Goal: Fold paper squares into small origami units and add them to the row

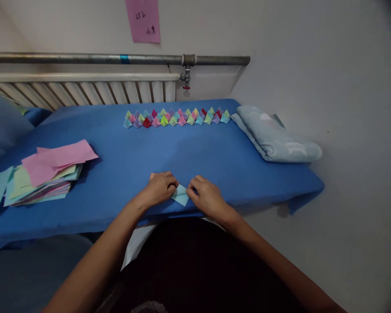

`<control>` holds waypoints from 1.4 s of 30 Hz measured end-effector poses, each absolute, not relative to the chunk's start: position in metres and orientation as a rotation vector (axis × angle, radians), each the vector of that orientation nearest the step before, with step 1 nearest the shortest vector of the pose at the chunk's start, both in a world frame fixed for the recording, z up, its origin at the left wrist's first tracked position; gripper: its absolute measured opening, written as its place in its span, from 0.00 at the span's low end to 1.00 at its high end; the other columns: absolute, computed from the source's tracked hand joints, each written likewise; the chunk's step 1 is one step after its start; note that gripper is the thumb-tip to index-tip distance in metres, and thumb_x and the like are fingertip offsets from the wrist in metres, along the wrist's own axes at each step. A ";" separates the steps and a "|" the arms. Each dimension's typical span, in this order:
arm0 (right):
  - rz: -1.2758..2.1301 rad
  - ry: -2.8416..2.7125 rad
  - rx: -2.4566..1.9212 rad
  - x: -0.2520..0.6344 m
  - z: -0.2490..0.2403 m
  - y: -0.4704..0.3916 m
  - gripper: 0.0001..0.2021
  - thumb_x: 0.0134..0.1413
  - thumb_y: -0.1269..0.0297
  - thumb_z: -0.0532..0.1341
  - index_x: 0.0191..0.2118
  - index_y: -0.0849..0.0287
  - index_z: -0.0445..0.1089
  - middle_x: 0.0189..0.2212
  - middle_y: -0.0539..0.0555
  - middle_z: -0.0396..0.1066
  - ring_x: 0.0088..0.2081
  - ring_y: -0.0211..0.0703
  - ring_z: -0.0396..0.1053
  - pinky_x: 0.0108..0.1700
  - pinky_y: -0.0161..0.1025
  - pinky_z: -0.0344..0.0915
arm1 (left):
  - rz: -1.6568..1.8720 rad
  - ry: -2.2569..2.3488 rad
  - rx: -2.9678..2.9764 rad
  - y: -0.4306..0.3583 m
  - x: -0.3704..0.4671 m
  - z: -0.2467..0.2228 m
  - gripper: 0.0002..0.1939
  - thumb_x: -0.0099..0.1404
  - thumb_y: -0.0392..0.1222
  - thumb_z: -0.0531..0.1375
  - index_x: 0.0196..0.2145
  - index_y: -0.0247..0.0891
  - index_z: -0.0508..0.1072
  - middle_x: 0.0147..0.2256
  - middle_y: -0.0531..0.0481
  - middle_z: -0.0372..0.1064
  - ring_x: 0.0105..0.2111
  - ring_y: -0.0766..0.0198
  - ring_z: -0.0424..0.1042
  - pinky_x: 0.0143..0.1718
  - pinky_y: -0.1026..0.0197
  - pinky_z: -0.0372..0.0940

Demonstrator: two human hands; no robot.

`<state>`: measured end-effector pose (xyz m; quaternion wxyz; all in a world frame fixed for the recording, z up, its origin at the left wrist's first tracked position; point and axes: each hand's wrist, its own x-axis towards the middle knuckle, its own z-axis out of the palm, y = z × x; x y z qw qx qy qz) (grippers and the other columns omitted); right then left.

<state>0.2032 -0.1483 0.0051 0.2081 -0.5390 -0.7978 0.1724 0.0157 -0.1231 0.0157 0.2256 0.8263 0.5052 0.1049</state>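
Note:
A small piece of folded light-blue paper (181, 196) lies near the front edge of the blue-covered table (127, 161). My left hand (161, 187) pinches its left corner, fingers bent together. At the opposite corner, my right hand (204, 193) grips the paper between thumb and fingers. A crease line runs across the paper between the two hands. Part of each corner is hidden under the fingertips.
Rows of colourful folded paper pieces (181, 119) stand along the back. To the left lies a stack of coloured paper sheets (48, 174). A folded grey-blue blanket (273, 134) rests at the right, and a radiator (84, 92) runs behind.

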 end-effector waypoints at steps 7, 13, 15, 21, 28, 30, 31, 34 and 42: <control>0.449 -2.245 -1.554 0.200 0.006 -0.145 0.08 0.57 0.70 0.57 0.27 0.59 0.68 0.30 0.51 0.68 0.30 0.37 0.63 0.32 0.36 0.53 | 0.313 1.340 2.322 -0.124 0.012 0.013 0.13 0.66 0.43 0.53 0.33 0.39 0.76 0.35 0.49 0.72 0.38 0.61 0.69 0.44 0.56 0.59; 0.442 -2.265 -1.633 0.196 0.013 -0.146 0.08 0.56 0.70 0.57 0.28 0.59 0.69 0.31 0.51 0.69 0.29 0.37 0.63 0.32 0.36 0.53 | 0.371 1.548 2.247 -0.129 0.017 0.005 0.09 0.64 0.44 0.57 0.32 0.39 0.75 0.34 0.50 0.71 0.37 0.59 0.70 0.45 0.52 0.58; 0.423 -2.278 -1.653 0.194 0.014 -0.146 0.07 0.56 0.70 0.57 0.28 0.59 0.70 0.31 0.52 0.69 0.29 0.37 0.63 0.31 0.37 0.52 | 0.397 1.604 2.242 -0.134 0.018 0.003 0.08 0.64 0.44 0.58 0.32 0.39 0.74 0.35 0.48 0.71 0.39 0.57 0.70 0.45 0.50 0.58; 0.445 -2.291 -1.673 0.194 0.016 -0.146 0.07 0.56 0.70 0.56 0.29 0.59 0.69 0.32 0.52 0.69 0.29 0.37 0.63 0.31 0.36 0.52 | 0.597 1.629 2.235 -0.148 0.014 -0.002 0.06 0.65 0.40 0.57 0.33 0.38 0.72 0.33 0.50 0.69 0.36 0.60 0.69 0.43 0.53 0.59; 0.414 -2.312 -1.690 0.193 0.016 -0.147 0.08 0.57 0.69 0.54 0.30 0.59 0.70 0.33 0.52 0.70 0.30 0.38 0.64 0.31 0.37 0.52 | 0.686 1.597 2.265 -0.152 0.013 -0.006 0.04 0.65 0.39 0.58 0.34 0.40 0.72 0.33 0.52 0.69 0.37 0.61 0.69 0.45 0.53 0.58; 0.413 -2.319 -1.693 0.192 0.016 -0.147 0.08 0.57 0.69 0.54 0.31 0.59 0.71 0.33 0.52 0.70 0.31 0.38 0.64 0.31 0.37 0.52 | 0.687 1.597 2.281 -0.153 0.014 -0.007 0.03 0.65 0.40 0.58 0.35 0.41 0.73 0.34 0.52 0.70 0.38 0.61 0.69 0.46 0.53 0.58; 0.414 -2.321 -1.698 0.192 0.016 -0.147 0.08 0.57 0.69 0.54 0.31 0.59 0.71 0.33 0.53 0.70 0.31 0.38 0.64 0.31 0.37 0.52 | 0.685 1.595 2.291 -0.153 0.014 -0.007 0.03 0.65 0.40 0.58 0.35 0.41 0.73 0.34 0.52 0.70 0.38 0.61 0.69 0.46 0.53 0.58; 0.410 -2.324 -1.716 0.191 0.018 -0.147 0.08 0.57 0.69 0.55 0.31 0.59 0.71 0.33 0.53 0.70 0.31 0.39 0.65 0.31 0.37 0.52 | 0.675 1.575 2.341 -0.154 0.014 -0.008 0.05 0.67 0.41 0.57 0.36 0.41 0.73 0.34 0.52 0.70 0.39 0.61 0.69 0.46 0.54 0.58; 0.383 -2.344 -1.690 0.191 0.016 -0.146 0.08 0.58 0.69 0.55 0.32 0.60 0.71 0.34 0.55 0.70 0.30 0.39 0.64 0.30 0.38 0.52 | 0.755 1.490 2.692 -0.160 0.019 -0.014 0.10 0.70 0.39 0.54 0.38 0.43 0.75 0.40 0.49 0.72 0.38 0.61 0.67 0.42 0.55 0.57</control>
